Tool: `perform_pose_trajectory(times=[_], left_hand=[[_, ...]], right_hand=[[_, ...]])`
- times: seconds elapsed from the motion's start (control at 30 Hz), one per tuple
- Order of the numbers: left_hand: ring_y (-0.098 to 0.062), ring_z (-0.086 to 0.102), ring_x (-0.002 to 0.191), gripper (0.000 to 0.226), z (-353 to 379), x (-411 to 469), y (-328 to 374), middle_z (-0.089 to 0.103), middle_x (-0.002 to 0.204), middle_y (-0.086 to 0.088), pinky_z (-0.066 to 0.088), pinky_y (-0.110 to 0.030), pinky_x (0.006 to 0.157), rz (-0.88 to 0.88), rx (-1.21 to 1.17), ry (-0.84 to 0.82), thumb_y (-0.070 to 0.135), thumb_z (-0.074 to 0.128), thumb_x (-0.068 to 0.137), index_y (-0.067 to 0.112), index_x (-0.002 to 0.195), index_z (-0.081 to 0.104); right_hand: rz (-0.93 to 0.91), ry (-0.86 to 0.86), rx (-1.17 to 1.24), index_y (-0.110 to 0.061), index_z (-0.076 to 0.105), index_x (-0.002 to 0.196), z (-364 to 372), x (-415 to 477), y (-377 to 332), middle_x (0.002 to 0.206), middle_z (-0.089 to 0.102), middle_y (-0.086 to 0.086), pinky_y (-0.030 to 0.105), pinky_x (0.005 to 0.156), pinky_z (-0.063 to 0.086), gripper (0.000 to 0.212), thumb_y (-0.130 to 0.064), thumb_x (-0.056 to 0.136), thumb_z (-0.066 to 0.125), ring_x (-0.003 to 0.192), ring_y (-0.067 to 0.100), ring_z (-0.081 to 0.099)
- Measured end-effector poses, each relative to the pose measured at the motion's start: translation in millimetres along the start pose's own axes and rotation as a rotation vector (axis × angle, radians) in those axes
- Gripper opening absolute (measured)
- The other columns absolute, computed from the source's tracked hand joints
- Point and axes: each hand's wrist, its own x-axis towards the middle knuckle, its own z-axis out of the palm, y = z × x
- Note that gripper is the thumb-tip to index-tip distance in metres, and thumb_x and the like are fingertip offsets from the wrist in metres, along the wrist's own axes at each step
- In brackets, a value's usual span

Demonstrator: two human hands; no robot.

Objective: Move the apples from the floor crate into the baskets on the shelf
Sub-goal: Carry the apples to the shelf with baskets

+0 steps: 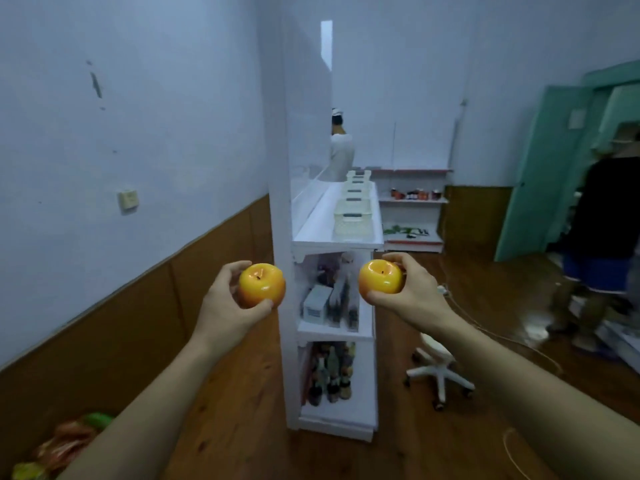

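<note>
- Yellow-orange glossy left apple [262, 285] sits in the left hand [221, 303], fingers curled round it; the matching right apple [380, 277] is gripped likewise by the right hand [415, 292].
- Pale plastic lattice baskets [353, 216] line the right edge of the white shelf [318, 230], above and ahead of both apples; the right hand looks nearer.

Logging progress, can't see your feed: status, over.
Left hand grips one apple; right hand grips other apple. Baskets on shelf ahead, apples not yet in. Nothing blocks them.
</note>
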Motion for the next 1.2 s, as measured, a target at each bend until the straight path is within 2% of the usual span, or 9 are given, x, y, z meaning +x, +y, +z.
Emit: perform_pose_trajectory(times=[0.1, 0.3, 0.4, 0.63, 0.77, 0.87, 1.0, 1.13, 1.2], left_hand=[[-0.005, 0.066, 0.099, 0.071, 58.4, 15.8, 13.8, 0.059, 0.117, 0.019, 0.055, -0.023, 0.079, 0.022, -0.043, -0.082, 0.026, 0.089, 0.065, 0.033, 0.125, 0.053], [-0.014, 0.066, 0.103, 0.071, 151.9, 41.0, 38.6, 0.059, 0.121, 0.01, 0.057, -0.033, 0.086, 0.041, -0.149, -0.193, 0.021, 0.091, 0.07, 0.027, 0.129, 0.052], [-0.013, 0.064, 0.107, 0.078, 183.5, 61.1, 46.5, 0.059, 0.122, 0.009, 0.057, -0.033, 0.089, 0.065, -0.15, -0.236, 0.036, 0.088, 0.061, 0.03, 0.13, 0.052], [-0.014, 0.064, 0.109, 0.076, 249.6, 123.9, 39.2, 0.06, 0.125, 0.007, 0.058, -0.034, 0.089, 0.127, -0.163, -0.316, 0.044, 0.086, 0.061, 0.041, 0.128, 0.048], [-0.014, 0.064, 0.106, 0.073, 285.4, 168.8, 19.1, 0.058, 0.123, 0.01, 0.058, -0.029, 0.085, 0.161, -0.17, -0.34, 0.027, 0.09, 0.07, 0.036, 0.129, 0.048], [-0.009, 0.062, 0.105, 0.072, 312.8, 208.7, 4.3, 0.055, 0.121, 0.019, 0.056, -0.022, 0.081, 0.19, -0.171, -0.37, 0.023, 0.09, 0.071, 0.036, 0.129, 0.049], [-0.006, 0.06, 0.107, 0.071, 350.1, 271.1, -13.0, 0.054, 0.121, 0.02, 0.057, -0.026, 0.082, 0.224, -0.192, -0.402, 0.022, 0.09, 0.07, 0.036, 0.127, 0.049], [-0.005, 0.06, 0.105, 0.071, 391.4, 324.8, -23.5, 0.055, 0.125, 0.011, 0.054, -0.021, 0.077, 0.235, -0.195, -0.403, 0.023, 0.089, 0.071, 0.036, 0.128, 0.048], [-0.007, 0.061, 0.105, 0.07, 413.5, 345.7, -27.0, 0.055, 0.125, 0.009, 0.056, -0.023, 0.078, 0.245, -0.203, -0.419, 0.023, 0.089, 0.072, 0.036, 0.128, 0.049]], right_hand=[[0.028, 0.041, -0.03, -0.03, 0.051, 0.131, -42.4, -5.8, 31.7, 0.118, 0.058, -0.007, 0.031, 0.084, 0.053, 0.075, -0.039, 0.066, 0.089, 0.103, 0.014, 0.06], [0.065, 0.121, -0.091, -0.032, 0.048, 0.131, -106.5, -8.8, 78.1, 0.118, 0.054, -0.009, 0.017, 0.074, 0.045, 0.076, -0.04, 0.068, 0.089, 0.102, 0.012, 0.057], [0.086, 0.138, -0.112, -0.035, 0.045, 0.13, -121.1, -1.8, 96.9, 0.12, 0.052, -0.011, 0.014, 0.072, 0.044, 0.075, -0.041, 0.069, 0.088, 0.103, 0.01, 0.055], [0.121, 0.172, -0.143, -0.035, 0.045, 0.131, -127.4, 41.6, 138.8, 0.12, 0.052, -0.008, 0.014, 0.072, 0.043, 0.076, -0.042, 0.069, 0.088, 0.103, 0.012, 0.055], [0.131, 0.192, -0.188, -0.032, 0.045, 0.135, -125.1, 83.6, 170.0, 0.124, 0.052, -0.008, 0.013, 0.073, 0.043, 0.078, -0.042, 0.071, 0.088, 0.106, 0.014, 0.055], [0.157, 0.202, -0.226, -0.033, 0.043, 0.136, -125.9, 121.2, 196.0, 0.126, 0.05, -0.008, 0.018, 0.078, 0.046, 0.08, -0.044, 0.07, 0.087, 0.107, 0.013, 0.054], [0.212, 0.244, -0.302, -0.032, 0.042, 0.137, -138.6, 170.5, 225.8, 0.125, 0.047, -0.009, 0.021, 0.079, 0.046, 0.083, -0.045, 0.069, 0.087, 0.109, 0.014, 0.052], [0.259, 0.276, -0.327, -0.031, 0.041, 0.139, -156.9, 211.2, 253.5, 0.131, 0.048, -0.006, 0.031, 0.088, 0.053, 0.085, -0.043, 0.07, 0.087, 0.113, 0.017, 0.053], [0.266, 0.294, -0.352, -0.029, 0.041, 0.14, -166.8, 230.5, 269.0, 0.134, 0.049, -0.003, 0.033, 0.09, 0.053, 0.085, -0.043, 0.07, 0.088, 0.115, 0.019, 0.053]])
